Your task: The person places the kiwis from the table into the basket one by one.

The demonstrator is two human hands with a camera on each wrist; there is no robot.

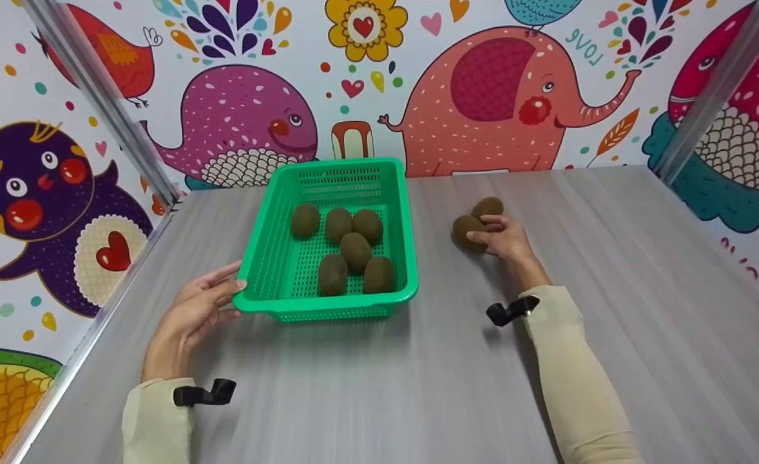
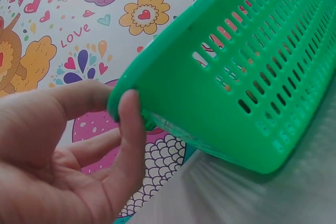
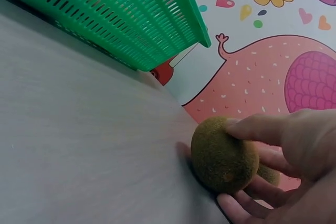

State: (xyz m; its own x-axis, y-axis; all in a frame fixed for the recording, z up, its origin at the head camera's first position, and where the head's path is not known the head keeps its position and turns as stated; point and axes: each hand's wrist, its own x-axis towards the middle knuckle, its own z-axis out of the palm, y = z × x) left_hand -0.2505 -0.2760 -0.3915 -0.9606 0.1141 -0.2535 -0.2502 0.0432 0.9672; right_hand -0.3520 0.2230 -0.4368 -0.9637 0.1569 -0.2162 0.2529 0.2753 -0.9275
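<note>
A green plastic basket (image 1: 328, 305) with slotted walls stands on the table, several brown kiwis (image 1: 355, 253) lying inside it. At its near left corner my left hand (image 1: 192, 312) pinches the rim between thumb and fingers; the left wrist view shows the thumb (image 2: 131, 124) against the rim. To the right of the basket, my right hand (image 1: 507, 243) grips a kiwi (image 1: 468, 233), thumb on one side and fingers around the other. That kiwi (image 3: 223, 156) appears close to the tabletop. Another kiwi (image 1: 488, 207) lies just behind it, partly hidden by the hand in the right wrist view.
The grey table (image 1: 354, 393) runs back to a wall printed with cartoon animals (image 1: 482, 109). Metal posts (image 1: 109, 109) rise at the back left and back right corners. Black camera mounts (image 1: 205, 392) sit on both wrists.
</note>
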